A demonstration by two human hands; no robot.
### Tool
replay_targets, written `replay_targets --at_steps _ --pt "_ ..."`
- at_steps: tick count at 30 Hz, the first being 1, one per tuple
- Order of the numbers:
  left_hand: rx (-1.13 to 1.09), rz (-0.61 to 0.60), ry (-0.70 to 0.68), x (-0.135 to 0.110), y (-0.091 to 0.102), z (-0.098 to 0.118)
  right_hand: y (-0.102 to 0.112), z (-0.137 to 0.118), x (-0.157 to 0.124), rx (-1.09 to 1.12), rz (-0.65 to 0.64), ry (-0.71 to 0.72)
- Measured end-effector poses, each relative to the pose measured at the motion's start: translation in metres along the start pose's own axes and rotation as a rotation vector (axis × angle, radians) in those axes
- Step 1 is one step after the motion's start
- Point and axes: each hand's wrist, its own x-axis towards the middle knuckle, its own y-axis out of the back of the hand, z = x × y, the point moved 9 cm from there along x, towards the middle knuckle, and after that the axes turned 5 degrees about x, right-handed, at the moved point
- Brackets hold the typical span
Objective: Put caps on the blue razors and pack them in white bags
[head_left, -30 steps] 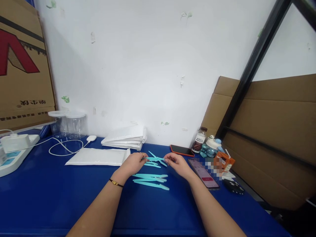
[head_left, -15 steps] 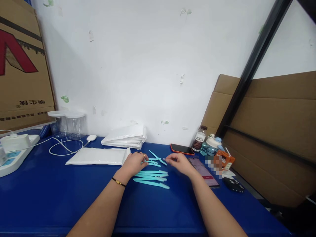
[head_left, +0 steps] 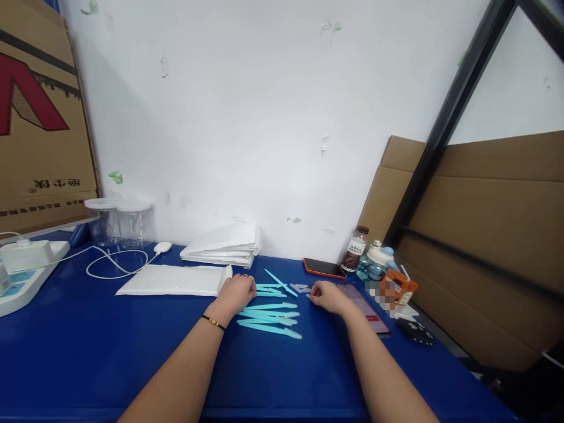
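Several turquoise eyebrow razors (head_left: pixel 268 330) lie side by side in front of me, handles to the left. Farther back lies an upper group of razors (head_left: pixel 273 292), with one razor (head_left: pixel 281 282) slanting across it. My left hand (head_left: pixel 238 292) is closed beside the handle ends of that upper group; whether its fingers hold anything is hidden. My right hand (head_left: pixel 328 296) pinches a small translucent cap, its tip (head_left: pixel 308 296) showing at the fingertips. More small translucent caps (head_left: pixel 299 288) lie between the slanting razor and this hand.
A white padded mailer (head_left: pixel 171 280) lies left of my left hand, with a stack of mailers (head_left: pixel 222 244) behind. To the right are an orange-edged phone (head_left: pixel 324 268), another phone (head_left: pixel 363 308), a brown bottle (head_left: pixel 355 249), an orange drink carton (head_left: pixel 398 289) and a black object (head_left: pixel 415 331).
My right hand has drawn back to the right, uncovering the small caps on the table. My left hand has slid slightly left, off the upper razors. The razors look unmoved.
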Motion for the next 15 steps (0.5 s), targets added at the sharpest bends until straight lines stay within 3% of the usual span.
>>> replay_targets --at_steps 7,12,15 --pt "-0.195 -0.023 0.014 0.001 -0.001 -0.004 0.0 0.0 0.001 0.11 -0.022 0.038" --pt "-0.282 -0.026 0.012 0.002 -0.003 -0.005 0.002 -0.032 -0.002 0.505 -0.04 0.168" --pt "-0.295 -0.025 -0.007 0.002 -0.002 -0.003 -0.001 -0.047 -0.003 0.612 -0.053 0.221"
